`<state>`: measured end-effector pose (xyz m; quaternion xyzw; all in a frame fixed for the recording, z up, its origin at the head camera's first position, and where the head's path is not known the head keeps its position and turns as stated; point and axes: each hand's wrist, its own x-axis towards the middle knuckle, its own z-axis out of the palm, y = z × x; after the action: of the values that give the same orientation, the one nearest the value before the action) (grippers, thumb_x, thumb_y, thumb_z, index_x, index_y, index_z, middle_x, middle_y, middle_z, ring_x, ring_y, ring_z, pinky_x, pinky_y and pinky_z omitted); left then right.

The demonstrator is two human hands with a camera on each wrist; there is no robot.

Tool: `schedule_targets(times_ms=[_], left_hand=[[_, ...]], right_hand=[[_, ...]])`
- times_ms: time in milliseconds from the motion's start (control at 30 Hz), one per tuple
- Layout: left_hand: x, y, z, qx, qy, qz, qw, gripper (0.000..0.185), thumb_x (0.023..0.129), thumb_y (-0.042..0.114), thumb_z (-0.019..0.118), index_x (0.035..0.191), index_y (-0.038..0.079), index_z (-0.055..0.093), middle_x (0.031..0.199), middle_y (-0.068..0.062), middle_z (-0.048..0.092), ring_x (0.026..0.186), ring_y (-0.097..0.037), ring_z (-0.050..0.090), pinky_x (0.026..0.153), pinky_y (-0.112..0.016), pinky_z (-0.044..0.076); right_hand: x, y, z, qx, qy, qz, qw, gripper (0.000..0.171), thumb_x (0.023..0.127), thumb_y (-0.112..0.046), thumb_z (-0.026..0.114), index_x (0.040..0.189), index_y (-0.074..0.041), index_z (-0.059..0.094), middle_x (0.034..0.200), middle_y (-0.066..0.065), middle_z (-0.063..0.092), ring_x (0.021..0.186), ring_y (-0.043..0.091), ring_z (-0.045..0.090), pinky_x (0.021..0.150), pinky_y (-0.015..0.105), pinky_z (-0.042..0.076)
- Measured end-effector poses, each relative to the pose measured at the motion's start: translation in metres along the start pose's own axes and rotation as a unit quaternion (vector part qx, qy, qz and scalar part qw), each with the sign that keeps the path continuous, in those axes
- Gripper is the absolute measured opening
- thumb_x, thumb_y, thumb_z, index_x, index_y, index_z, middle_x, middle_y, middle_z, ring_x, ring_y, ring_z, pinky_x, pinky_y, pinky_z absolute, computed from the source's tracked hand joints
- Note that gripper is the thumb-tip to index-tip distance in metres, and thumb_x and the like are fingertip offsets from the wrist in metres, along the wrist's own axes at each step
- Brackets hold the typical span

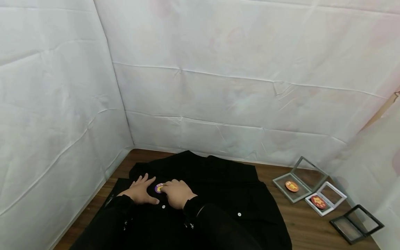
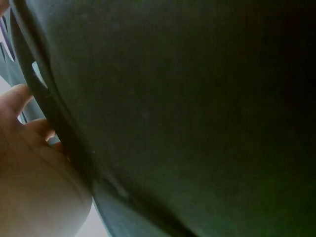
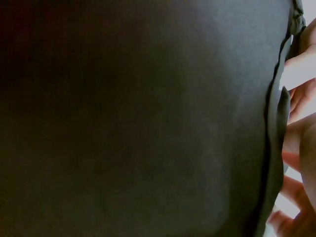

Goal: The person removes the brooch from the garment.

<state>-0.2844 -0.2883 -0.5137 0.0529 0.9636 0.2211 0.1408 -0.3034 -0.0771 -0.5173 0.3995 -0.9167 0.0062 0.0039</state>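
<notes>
A black shirt (image 1: 218, 187) with white buttons (image 1: 239, 214) lies spread over the wooden table. On its left part sits a round purple and yellow badge (image 1: 158, 188). My right hand (image 1: 178, 194) has its fingertips on the badge's right side, covering part of it; the thumb is hidden. Just left of the badge, my left hand (image 1: 139, 191) rests on the cloth, fingers and thumb spread apart. Dark sleeve fabric (image 2: 163, 113) fills most of the left wrist view, and another sleeve (image 3: 148, 118) blocks the right wrist view, leaving only parts of fingers at the edges.
To the right of the shirt stand three opened cases with clear windows. The grey case (image 1: 278, 181) bears an orange badge (image 1: 291, 186), the white case (image 1: 338, 198) a red badge (image 1: 318, 202). Nearest me is a black case (image 1: 350, 239). White sheets (image 1: 218, 86) enclose the table (image 1: 300, 222).
</notes>
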Motion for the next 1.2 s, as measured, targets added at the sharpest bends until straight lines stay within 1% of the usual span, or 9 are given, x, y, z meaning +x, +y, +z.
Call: schedule_targets(times_ms=[133,333,533,733,833,1000,1100,1200], left_hand=[[0.0,0.0,0.002,-0.004,0.007,0.001,1.0,0.113,0.074,0.055,0.088,0.16,0.003,0.034,0.163,-0.038,0.011,0.149,-0.059,0.006,0.116,-0.073,0.007],[0.0,-0.001,0.005,-0.009,0.002,-0.004,1.0,0.115,0.074,0.055,0.088,0.16,0.003,0.033,0.164,-0.037,0.009,0.149,-0.059,0.004,0.117,-0.072,0.005],[0.001,-0.002,0.005,-0.02,0.001,-0.011,0.9997,0.115,0.073,0.052,0.089,0.161,0.004,0.033,0.165,-0.036,0.008,0.15,-0.058,0.002,0.117,-0.071,0.003],[0.006,-0.005,0.007,-0.022,0.001,-0.014,0.9997,0.116,0.072,0.053,0.089,0.161,0.006,0.032,0.166,-0.033,0.008,0.151,-0.056,0.001,0.118,-0.07,0.002],[0.006,-0.004,0.006,-0.028,0.001,-0.012,0.9995,0.116,0.072,0.053,0.09,0.161,0.005,0.033,0.166,-0.033,0.008,0.151,-0.056,0.001,0.118,-0.07,0.002],[0.003,-0.003,0.005,-0.034,0.0,-0.012,0.9994,0.114,0.073,0.051,0.09,0.161,0.005,0.033,0.166,-0.033,0.008,0.151,-0.055,0.001,0.118,-0.069,0.002],[0.002,-0.002,0.004,-0.033,0.0,-0.012,0.9994,0.114,0.073,0.05,0.09,0.161,0.005,0.033,0.166,-0.033,0.008,0.151,-0.055,0.001,0.118,-0.069,0.002],[0.001,-0.002,0.004,-0.034,0.0,-0.012,0.9993,0.114,0.073,0.05,0.089,0.161,0.006,0.033,0.166,-0.033,0.008,0.151,-0.055,0.002,0.119,-0.069,0.001]], right_hand=[[0.005,-0.003,0.004,-0.019,0.009,0.018,1.0,0.033,0.102,-0.036,0.066,0.135,-0.036,0.066,0.138,-0.015,0.061,0.122,0.009,0.057,0.1,0.033,0.05],[0.009,-0.009,0.007,-0.058,0.008,0.038,0.998,0.034,0.102,-0.041,0.065,0.136,-0.033,0.067,0.133,-0.014,0.064,0.117,0.009,0.058,0.097,0.032,0.051],[0.013,-0.012,0.002,-0.067,0.003,0.044,0.997,0.032,0.103,-0.04,0.065,0.133,-0.031,0.069,0.125,-0.012,0.065,0.112,0.01,0.06,0.093,0.032,0.053],[0.021,-0.017,0.002,-0.1,-0.005,0.058,0.993,0.037,0.098,-0.042,0.072,0.133,-0.031,0.068,0.127,-0.01,0.064,0.116,0.012,0.059,0.095,0.032,0.052],[0.023,-0.018,0.004,-0.111,-0.008,0.059,0.992,0.039,0.097,-0.043,0.072,0.134,-0.031,0.068,0.127,-0.01,0.065,0.115,0.012,0.06,0.093,0.031,0.052],[0.024,-0.018,0.002,-0.098,-0.015,0.064,0.993,0.04,0.098,-0.043,0.071,0.135,-0.03,0.067,0.128,-0.01,0.065,0.114,0.012,0.06,0.093,0.031,0.052],[0.024,-0.017,-0.002,-0.077,-0.014,0.072,0.994,0.036,0.1,-0.04,0.069,0.135,-0.03,0.067,0.128,-0.011,0.066,0.114,0.012,0.061,0.093,0.031,0.052],[0.023,-0.016,-0.004,-0.055,-0.008,0.079,0.995,0.03,0.103,-0.034,0.065,0.132,-0.03,0.068,0.123,-0.01,0.067,0.11,0.012,0.062,0.091,0.031,0.053]])
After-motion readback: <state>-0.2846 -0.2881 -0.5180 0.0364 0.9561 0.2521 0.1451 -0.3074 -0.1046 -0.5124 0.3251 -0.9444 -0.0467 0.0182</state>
